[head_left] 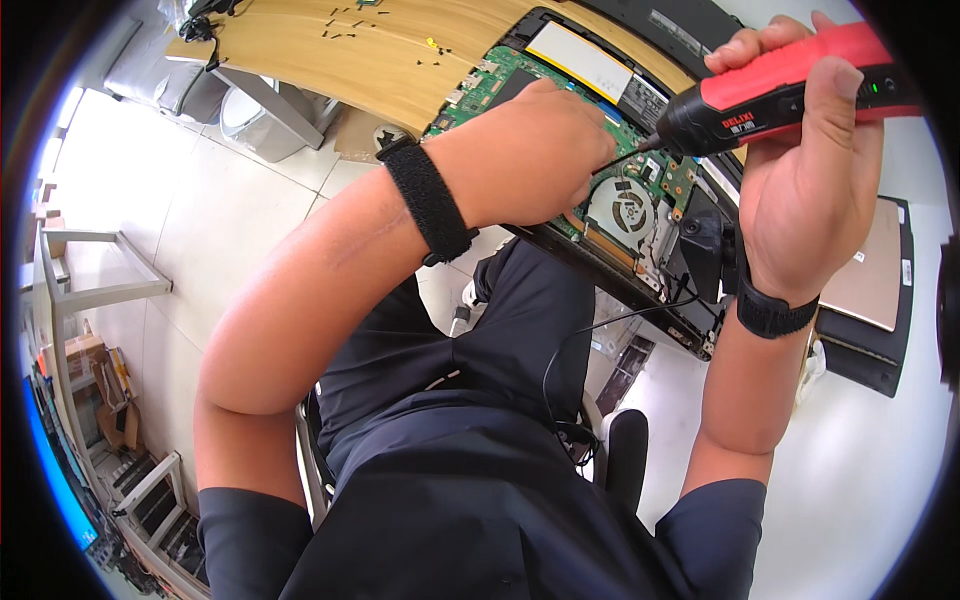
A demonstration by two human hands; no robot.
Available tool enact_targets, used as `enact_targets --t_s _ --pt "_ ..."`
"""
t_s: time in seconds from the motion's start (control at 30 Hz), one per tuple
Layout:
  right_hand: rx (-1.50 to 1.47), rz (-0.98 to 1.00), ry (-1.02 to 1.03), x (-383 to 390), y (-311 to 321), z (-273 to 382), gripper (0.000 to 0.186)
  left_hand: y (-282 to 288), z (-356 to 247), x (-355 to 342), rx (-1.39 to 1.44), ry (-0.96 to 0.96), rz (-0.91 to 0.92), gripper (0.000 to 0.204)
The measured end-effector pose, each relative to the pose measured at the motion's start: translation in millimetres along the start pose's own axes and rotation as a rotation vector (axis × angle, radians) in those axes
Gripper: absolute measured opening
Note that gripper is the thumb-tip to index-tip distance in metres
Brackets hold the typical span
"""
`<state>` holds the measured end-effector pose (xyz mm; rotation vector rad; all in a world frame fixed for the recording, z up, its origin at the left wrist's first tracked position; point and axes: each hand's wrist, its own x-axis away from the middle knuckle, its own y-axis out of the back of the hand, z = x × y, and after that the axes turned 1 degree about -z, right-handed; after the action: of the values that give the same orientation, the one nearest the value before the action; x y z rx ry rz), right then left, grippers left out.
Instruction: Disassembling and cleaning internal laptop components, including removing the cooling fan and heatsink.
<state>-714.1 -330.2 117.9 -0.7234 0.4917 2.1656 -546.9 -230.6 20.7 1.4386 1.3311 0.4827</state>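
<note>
My right hand (815, 190) is wrapped round a red and black electric screwdriver (745, 100) with a small green light on its side. Its thin bit points down and left into an opened laptop base (590, 262), ending beside the fingers of my left hand (540, 150). That hand lies over the green circuit board (490, 72), its fingers curled in. The fingertips, and whatever they may pinch, are hidden. Below the bit a round cooling fan (625, 208) shows. Along the far side of the base sits a white-topped battery (575, 58).
Small dark screws (345, 30) and a yellow bit (432, 43) lie on the wooden table (270, 50). Beyond the base is a dark laptop part (665, 25). A gold laptop panel (862, 270) rests at right. A black cable (625, 322) hangs from the small camera (697, 232) at my right wrist.
</note>
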Motion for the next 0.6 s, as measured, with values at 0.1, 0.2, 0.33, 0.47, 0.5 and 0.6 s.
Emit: enact_targets --t_s 0.1,0.2,0.33,0.47,0.5,0.6 --pt "0.004 -0.03 -0.016 0.6 -2.1 0.3 0.057 -0.9 0.6 0.2 -0.011 0.031 0.026 0.007" --pt "0.024 -0.035 -0.027 1.0 -4.5 2.4 0.058 -2.8 0.8 -0.1 -0.026 0.036 0.027 0.008" --pt "0.033 -0.045 -0.021 1.0 -3.5 1.8 0.057 -7.4 1.4 -1.4 -0.071 0.036 0.033 0.01" --pt "0.021 -0.04 -0.01 0.4 -2.9 -0.3 0.056 -8.6 1.0 -3.4 -0.082 0.034 0.045 0.015" --pt "0.025 -0.047 -0.012 0.7 -3.7 0.1 0.057 -8.4 0.6 -4.1 -0.098 0.045 0.08 0.016" --pt "0.043 -0.061 -0.019 0.7 -5.3 2.3 0.058 -9.9 -0.6 -5.0 -0.128 0.049 0.073 0.017"
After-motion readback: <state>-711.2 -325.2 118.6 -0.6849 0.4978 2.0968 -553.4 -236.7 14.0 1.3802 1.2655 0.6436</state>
